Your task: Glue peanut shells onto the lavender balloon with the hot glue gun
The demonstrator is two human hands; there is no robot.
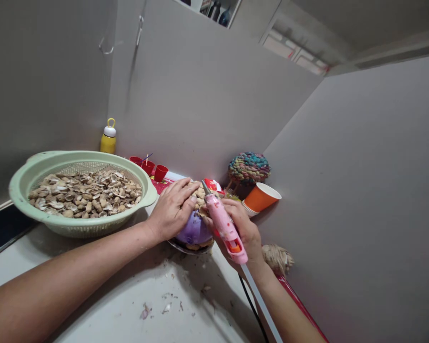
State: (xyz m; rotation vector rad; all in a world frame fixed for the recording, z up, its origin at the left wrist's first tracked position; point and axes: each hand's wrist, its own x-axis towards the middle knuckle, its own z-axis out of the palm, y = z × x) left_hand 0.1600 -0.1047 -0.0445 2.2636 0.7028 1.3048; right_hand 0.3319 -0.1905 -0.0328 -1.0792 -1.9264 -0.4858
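My left hand (173, 208) is curved over the left side of a shiny purple ball (193, 229), which looks like a balloon. Tan peanut shells (199, 195) cover its top, and more shells show at its base. In my right hand (245, 226) is a pink hot glue gun (223, 221), its metal nozzle pointing up and away near the shells. A long whitish glue stick (259, 300) sticks out of its back end. My right fingertips are close to the ball's right side; whether they touch it is hidden. The ball rests on a dish (178, 247), mostly hidden.
A green colander (82, 226) full of loose shells stands left. Behind are red cups (160, 172), a yellow bottle (108, 142) and a multicoloured shell-like dome (249, 166). Orange paper cups (259, 197) and a twine bundle (278, 258) lie right. Scraps litter the white table (128, 295).
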